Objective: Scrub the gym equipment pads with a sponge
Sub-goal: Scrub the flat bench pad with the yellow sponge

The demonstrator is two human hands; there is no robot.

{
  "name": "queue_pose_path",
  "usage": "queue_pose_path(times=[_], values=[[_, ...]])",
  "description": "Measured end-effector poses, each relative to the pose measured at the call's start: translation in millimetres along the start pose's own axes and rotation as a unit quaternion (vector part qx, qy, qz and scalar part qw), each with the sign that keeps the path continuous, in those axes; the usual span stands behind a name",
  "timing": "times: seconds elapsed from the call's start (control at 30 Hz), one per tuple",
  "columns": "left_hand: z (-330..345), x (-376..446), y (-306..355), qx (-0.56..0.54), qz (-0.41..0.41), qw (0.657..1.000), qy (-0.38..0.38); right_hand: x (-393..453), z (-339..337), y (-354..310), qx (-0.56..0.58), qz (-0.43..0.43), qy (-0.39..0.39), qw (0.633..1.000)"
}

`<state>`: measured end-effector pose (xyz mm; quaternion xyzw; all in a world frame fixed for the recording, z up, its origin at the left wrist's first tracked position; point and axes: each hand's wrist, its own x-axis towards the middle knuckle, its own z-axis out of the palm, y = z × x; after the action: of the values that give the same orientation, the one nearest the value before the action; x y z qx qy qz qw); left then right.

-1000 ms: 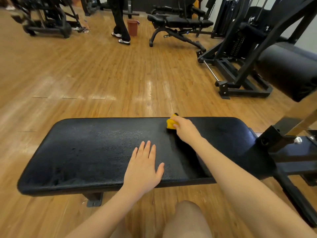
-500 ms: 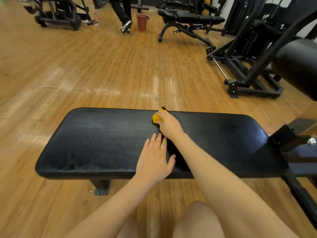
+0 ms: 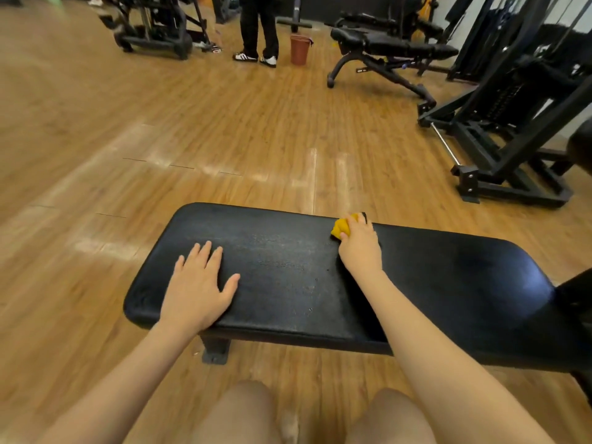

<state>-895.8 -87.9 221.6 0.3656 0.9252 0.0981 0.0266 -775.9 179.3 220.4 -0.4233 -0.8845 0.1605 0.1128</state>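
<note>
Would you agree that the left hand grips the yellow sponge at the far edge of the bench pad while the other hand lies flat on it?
Not quite: the right hand grips the yellow sponge at the bench pad's far edge; the left hand lies flat, per the head view.

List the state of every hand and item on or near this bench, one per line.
Right hand: grips the sponge at the pad's far edge.
Sponge: yellow, squeezed, pressed on the pad.
Left hand: flat, fingers spread, resting on the pad.
Bench pad: black, level, with pale streaks.
Bucket: upright on the floor.
Adjustable bench: unoccupied.
</note>
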Motion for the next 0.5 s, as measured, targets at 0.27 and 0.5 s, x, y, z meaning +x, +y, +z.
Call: queue_pose_path(times=[0.27, 0.5], values=[[3, 1, -1, 0.001, 0.005, 1.0, 0.014, 12, 27, -56, -0.037, -0.022, 0.008, 0.999], [-4, 0, 2, -0.018, -0.007, 1.0, 0.005, 7, 56, -164, 0.009, -0.222, -0.123, 0.967]])
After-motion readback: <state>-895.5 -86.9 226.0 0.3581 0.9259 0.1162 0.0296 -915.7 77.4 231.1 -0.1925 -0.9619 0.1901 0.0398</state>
